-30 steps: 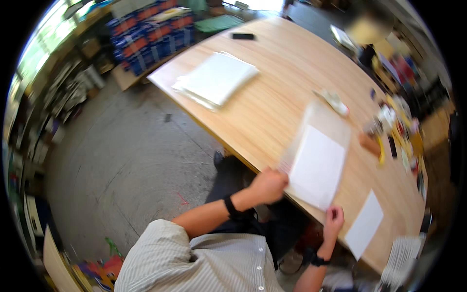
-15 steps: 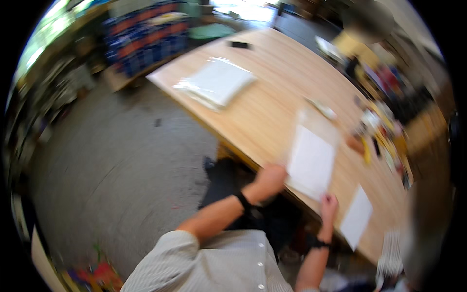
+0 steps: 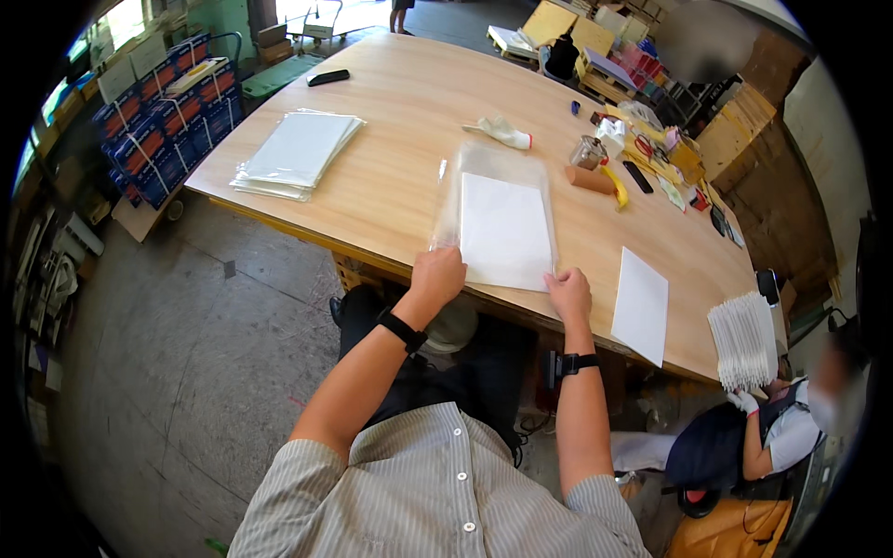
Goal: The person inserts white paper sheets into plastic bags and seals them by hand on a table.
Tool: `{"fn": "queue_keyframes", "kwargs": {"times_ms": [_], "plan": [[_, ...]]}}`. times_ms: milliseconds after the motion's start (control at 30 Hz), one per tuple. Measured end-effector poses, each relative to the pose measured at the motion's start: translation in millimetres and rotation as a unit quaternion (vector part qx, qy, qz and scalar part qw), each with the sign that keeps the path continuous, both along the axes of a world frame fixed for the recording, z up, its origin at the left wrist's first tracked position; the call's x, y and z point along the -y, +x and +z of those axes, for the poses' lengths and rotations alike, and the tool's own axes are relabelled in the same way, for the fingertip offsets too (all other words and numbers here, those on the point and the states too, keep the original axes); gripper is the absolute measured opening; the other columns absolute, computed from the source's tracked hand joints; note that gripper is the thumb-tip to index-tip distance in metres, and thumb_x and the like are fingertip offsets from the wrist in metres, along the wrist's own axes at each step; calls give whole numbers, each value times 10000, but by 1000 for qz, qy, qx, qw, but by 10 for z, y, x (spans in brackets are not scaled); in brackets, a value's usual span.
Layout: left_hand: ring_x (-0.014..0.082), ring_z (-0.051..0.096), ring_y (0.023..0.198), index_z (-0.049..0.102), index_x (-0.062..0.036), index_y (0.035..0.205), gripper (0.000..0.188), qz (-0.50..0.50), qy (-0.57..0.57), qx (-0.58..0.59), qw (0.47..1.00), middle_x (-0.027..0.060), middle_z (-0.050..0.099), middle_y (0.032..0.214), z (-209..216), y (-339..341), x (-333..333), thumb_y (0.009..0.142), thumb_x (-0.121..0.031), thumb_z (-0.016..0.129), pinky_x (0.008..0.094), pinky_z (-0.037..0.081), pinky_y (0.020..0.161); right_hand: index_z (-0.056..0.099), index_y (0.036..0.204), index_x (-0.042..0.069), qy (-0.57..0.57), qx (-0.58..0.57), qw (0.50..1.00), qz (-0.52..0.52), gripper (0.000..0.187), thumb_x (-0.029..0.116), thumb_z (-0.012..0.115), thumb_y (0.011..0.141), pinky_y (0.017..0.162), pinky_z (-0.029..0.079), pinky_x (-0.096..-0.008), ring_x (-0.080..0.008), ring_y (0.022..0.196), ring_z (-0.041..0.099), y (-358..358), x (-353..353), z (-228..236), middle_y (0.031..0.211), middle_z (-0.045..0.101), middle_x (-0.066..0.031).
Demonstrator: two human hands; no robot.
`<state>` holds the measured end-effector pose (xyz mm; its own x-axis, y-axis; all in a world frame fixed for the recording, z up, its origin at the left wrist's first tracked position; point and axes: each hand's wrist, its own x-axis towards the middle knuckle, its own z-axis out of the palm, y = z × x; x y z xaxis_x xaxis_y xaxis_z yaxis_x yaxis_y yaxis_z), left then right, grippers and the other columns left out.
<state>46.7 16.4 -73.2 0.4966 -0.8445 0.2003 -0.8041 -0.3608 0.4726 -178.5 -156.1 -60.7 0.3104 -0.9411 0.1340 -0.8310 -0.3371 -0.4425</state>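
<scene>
A white sheet [image 3: 505, 223] lies on or inside clear plastic sleeves [image 3: 502, 160] at the table's near edge; which of the two I cannot tell. My left hand [image 3: 437, 279] is closed at the near left corner of the sleeves, its fingertips partly hidden. With thumb and fingers, my right hand [image 3: 569, 296] pinches the near right corner. To the right lies a separate white sheet or stack of sheets [image 3: 641, 305]. Farther left rests a pile of white sheets in clear plastic [image 3: 302, 151]. Beyond the sleeves is a white work glove [image 3: 502, 130].
On the wooden table [image 3: 400, 195] are a phone [image 3: 328, 77], a glass jar [image 3: 588, 152], a brown roll [image 3: 590, 179] and a yellow-handled tool [image 3: 615, 188]. At right, a gloved co-worker [image 3: 781, 423] is beside a white fanned stack [image 3: 744, 339]. Blue boxes [image 3: 167, 121] stand left.
My view has swung and levelled, so the table appears turned and shifted leftward, and the blur has eased. Both hands stay at the near corners of the sleeves. The co-worker shows more fully.
</scene>
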Motion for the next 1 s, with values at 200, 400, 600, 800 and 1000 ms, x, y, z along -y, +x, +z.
{"fn": "queue_keyframes", "kwargs": {"times_ms": [200,400,600,800,1000], "plan": [[382,656,1005,560,-26,1075,284,20,-130,67,989,204,634,1089,59,-53,-70,840,-76,712,428,559,836,597,953,18,-102,90,987,81,430,344,843,816,751,535,-467,-417,876,689,-146,553,-363,895,703,-230],[380,372,1499,488,52,1473,850,-188,-144,98,967,237,464,1555,-212,-462,-47,846,-458,751,503,252,1264,601,1360,-51,-317,113,895,293,383,150,553,1037,1123,396,-542,-447,1310,543,-130,73,-489,1396,616,-250],[323,294,1561,362,73,1554,1050,-206,-111,187,954,211,348,1656,-508,-560,-28,836,-590,748,438,194,1301,500,1475,-68,-232,-63,898,367,557,344,408,1110,1225,297,-520,-432,1475,409,-255,-415,-355,1564,479,-248],[331,319,1546,388,88,1529,1038,-147,-94,182,968,225,366,1638,-476,-389,-163,834,-587,761,433,225,1289,489,1471,-95,-249,-79,910,321,561,332,430,1112,1213,325,-487,-422,1446,449,-385,-118,-438,1535,499,-276],[357,331,1535,392,103,1519,1063,-125,-103,174,971,247,378,1623,-602,-316,-90,818,-602,769,445,227,1285,492,1452,-110,-194,-34,938,285,530,290,480,1104,1184,371,-474,-416,1396,512,-251,130,-600,1501,527,-300]]}}
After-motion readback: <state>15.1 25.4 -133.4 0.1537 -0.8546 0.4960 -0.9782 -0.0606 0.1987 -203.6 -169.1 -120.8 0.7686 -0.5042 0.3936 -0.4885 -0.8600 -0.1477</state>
